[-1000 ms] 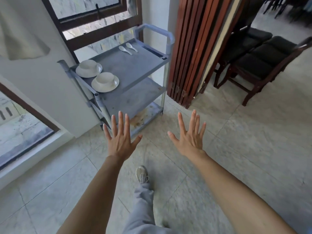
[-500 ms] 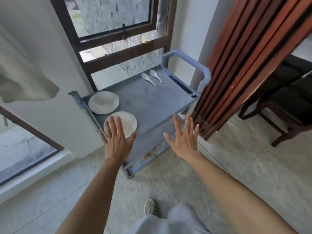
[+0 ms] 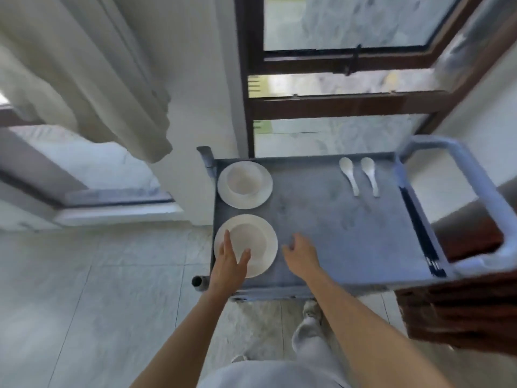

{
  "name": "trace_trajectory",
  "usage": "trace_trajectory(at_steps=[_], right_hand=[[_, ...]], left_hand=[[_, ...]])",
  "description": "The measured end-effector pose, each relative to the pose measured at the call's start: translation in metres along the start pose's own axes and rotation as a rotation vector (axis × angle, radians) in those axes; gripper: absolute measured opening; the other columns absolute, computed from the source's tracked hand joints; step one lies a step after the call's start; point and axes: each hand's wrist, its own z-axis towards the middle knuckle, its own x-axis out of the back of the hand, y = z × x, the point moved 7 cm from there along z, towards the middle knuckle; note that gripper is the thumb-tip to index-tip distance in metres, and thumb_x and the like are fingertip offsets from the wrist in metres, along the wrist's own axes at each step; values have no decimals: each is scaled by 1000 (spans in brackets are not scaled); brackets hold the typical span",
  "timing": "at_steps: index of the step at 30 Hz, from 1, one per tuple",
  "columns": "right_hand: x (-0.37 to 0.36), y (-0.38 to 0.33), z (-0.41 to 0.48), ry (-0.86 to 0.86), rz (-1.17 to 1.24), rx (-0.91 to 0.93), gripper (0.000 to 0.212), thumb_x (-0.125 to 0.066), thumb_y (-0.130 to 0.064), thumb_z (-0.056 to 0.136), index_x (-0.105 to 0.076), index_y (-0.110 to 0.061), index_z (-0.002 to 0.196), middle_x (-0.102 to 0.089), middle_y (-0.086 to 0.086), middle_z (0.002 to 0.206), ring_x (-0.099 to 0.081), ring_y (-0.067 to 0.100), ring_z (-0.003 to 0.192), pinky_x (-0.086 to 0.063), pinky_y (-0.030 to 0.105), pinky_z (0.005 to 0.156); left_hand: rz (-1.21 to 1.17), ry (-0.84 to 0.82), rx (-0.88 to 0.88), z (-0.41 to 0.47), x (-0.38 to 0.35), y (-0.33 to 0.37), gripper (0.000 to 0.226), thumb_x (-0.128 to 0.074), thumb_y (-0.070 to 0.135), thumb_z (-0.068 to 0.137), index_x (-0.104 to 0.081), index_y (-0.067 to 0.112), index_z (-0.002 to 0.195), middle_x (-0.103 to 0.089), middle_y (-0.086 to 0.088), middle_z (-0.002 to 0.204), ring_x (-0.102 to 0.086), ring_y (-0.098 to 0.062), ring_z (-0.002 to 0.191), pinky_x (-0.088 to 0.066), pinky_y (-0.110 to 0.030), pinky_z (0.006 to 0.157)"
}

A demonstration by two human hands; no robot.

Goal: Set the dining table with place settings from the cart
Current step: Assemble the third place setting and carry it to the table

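pale curtain left (bunched), dark-framed window behind, tiled floor.

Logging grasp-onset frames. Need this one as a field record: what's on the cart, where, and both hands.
cart: grey, top shelf loaded
near plate: front left
near bowl: on near plate
far plate: back left
far bowl: on far plate
spoons: two, white, back right, side by side, apart
chopsticks: dark, along right edge
left hand: fingers straight, over near plate's left rim, contact unclear
right hand: relaxed, empty, over bare cart beside near plate
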Motion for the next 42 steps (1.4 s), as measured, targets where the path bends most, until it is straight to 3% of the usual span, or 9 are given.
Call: trace_trajectory(at_steps=[2,5,8,19,26,29,32,37,42], right_hand=[[-7,-9,19,-50,-17,44,29,-55,-25,105,-61,-7,83,-62,12,79,-61,33,85,-53,49,82],[-21,-17,38,-179,-53,82,27,-59,-29,104,-73,-7,104,-73,11,92,-68,31,91,-48,36,72],[-20,-8,47,-254,13,56,21,-64,-23,101,-75,-11,114,-78,10,108,-73,30,101,-61,41,86],[101,78,79,-237,-30,-41,20,-72,-16,94,-65,-24,77,-74,0,69,-73,11,58,-67,39,75],[186,105,109,-3,-95,-111,37,-58,-48,102,-66,-15,88,-74,6,85,-74,32,94,-55,37,82],[217,93,135,201,-66,-109,44,-53,-47,105,-59,-11,129,-69,13,117,-65,37,114,-48,40,89],[217,82,160,204,-134,-107,40,-55,-40,105,-59,-5,124,-64,19,124,-63,40,113,-50,42,90],[207,73,165,174,-84,-104,28,-60,-30,104,-66,-6,91,-71,15,93,-65,37,96,-50,40,90],[214,76,93,36,340,24,31,-71,-29,98,-72,-10,73,-64,6,55,-57,12,54,-48,30,62]], left_hand=[[-34,85,76,-2,-6,-2,81,-50,47,104,-3,21,165,-16,-12,172,-34,-39,151,-40,-47,113],[-36,175,163,2,-11,1,74,-49,42,105,-10,23,165,-24,-12,170,-36,-39,150,-39,-49,114],[95,234,189,2,-13,4,68,-48,36,107,-16,20,164,-34,-13,166,-42,-39,146,-40,-52,114],[300,4,-86,34,-96,99,69,-46,36,105,-11,28,165,-32,1,167,-38,-25,148,-40,-46,113],[317,-121,-179,50,-136,145,69,-40,48,105,-9,31,165,-28,5,168,-30,-24,152,-38,-44,117],[283,-129,-191,48,-137,145,69,-42,49,106,-14,27,164,-29,6,168,-31,-23,151,-36,-41,118],[233,-125,-198,45,-133,143,69,-44,49,105,-15,27,164,-30,6,167,-34,-22,149,-39,-39,116],[181,-111,-135,41,-127,142,62,-45,43,107,-22,27,163,-44,1,159,-43,-22,143,-39,-36,112],[146,-111,-69,48,-125,139,50,-45,35,108,-39,22,156,-65,-8,138,-60,-24,125,-46,-34,102]])
